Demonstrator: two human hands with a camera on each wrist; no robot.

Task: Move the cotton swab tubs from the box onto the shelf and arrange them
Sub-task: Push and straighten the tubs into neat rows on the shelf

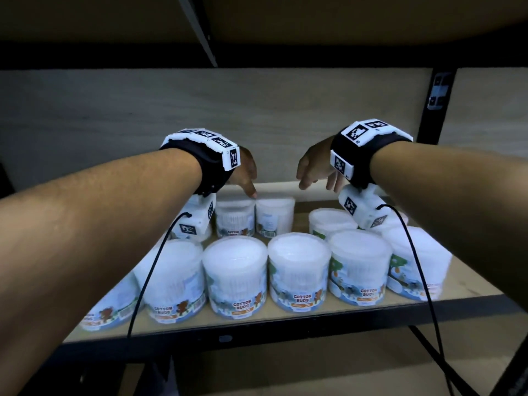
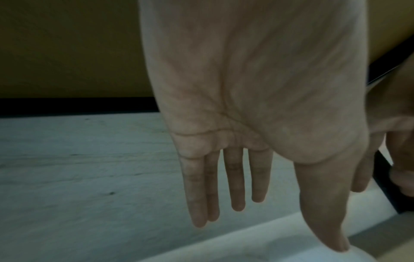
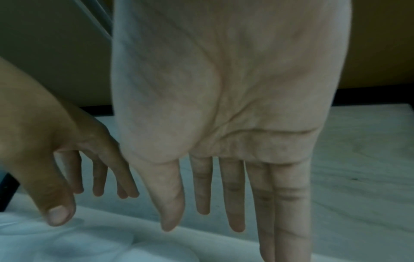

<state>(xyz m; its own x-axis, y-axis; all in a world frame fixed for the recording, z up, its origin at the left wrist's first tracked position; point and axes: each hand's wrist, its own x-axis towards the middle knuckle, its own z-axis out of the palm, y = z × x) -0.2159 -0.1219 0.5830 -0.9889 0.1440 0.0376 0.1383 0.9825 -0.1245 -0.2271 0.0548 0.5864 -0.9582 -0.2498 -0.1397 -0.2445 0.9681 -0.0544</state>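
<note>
Several white cotton swab tubs stand in two rows on the wooden shelf [image 1: 474,277]. The front row includes a middle tub [image 1: 298,270]; behind it stand a labelled tub [image 1: 235,217] and a plain-sided tub [image 1: 275,214]. My left hand [image 1: 248,180] hangs over these two back tubs with straight fingers, its thumb tip right at their lids [image 2: 360,256]. My right hand [image 1: 312,173] hovers just to the right, fingers straight and spread, holding nothing. Both palms [image 2: 257,106] [image 3: 224,97] face the wrist cameras, and white lids [image 3: 89,244] lie below. No box is in view.
A pale wood back panel [image 1: 200,118] closes the shelf behind the tubs. The upper shelf [image 1: 285,21] hangs low overhead. A black upright post [image 1: 435,110] stands at the right. Black wrist cables [image 1: 148,278] drape over the front tubs. Bare board shows behind the right-hand tubs.
</note>
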